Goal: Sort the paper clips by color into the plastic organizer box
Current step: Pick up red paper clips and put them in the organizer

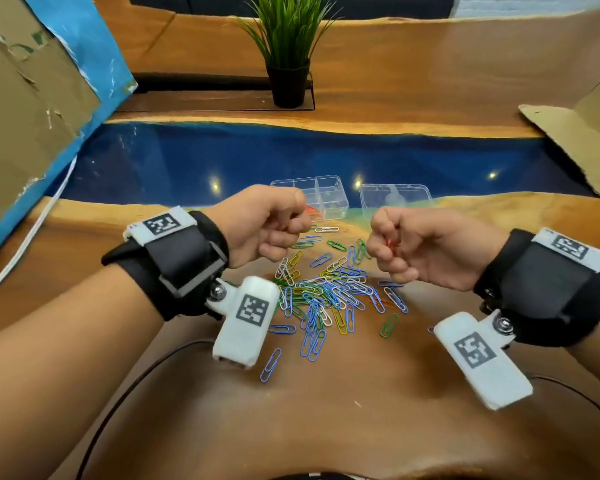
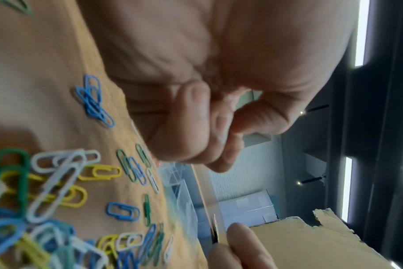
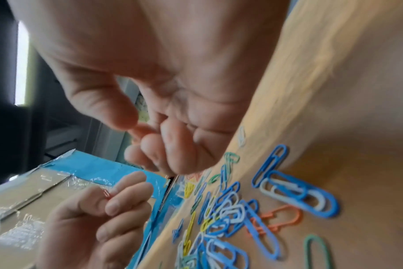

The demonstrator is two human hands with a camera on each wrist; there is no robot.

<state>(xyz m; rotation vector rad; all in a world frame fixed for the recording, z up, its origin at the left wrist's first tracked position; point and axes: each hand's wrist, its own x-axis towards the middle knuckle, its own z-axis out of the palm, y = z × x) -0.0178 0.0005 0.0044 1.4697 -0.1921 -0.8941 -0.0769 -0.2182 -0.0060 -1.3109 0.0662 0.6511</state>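
Broadly, you are near the start of the sort. The wooden counter with its blue resin band (image 1: pixel 326 410) carries almost everything, and the largest item on it, the loose heap of blue, white, green and yellow wire paper clips (image 1: pixel 329 292), lies between your wrists, thick and unsorted, with strays trailing out toward you and toward the boxes. An orange clip or two shows at the heap's right edge in the right wrist view.

Beyond the heap stands the clear plastic organizer box with divided compartments (image 1: pixel 321 195), at the seam of wood and resin. Only a few red or orange clips show in its near left compartment, partly hidden behind your left hand; the other compartments that show look bare. Just beside it on the right lies a second clear plastic piece (image 1: pixel 395 199), likely the lid.

Your left hand (image 1: pixel 267 223) hangs over the near left corner of the box, its grip clamped: the fingers are curled, and the right wrist view shows a small red paper clip (image 3: pixel 106 193) pinched at their tips. Your right hand (image 1: pixel 416 247) hovers above the heap, its grip closed on thin red clips (image 1: pixel 390 244).

So red is under way; blue, white, green and yellow remain.
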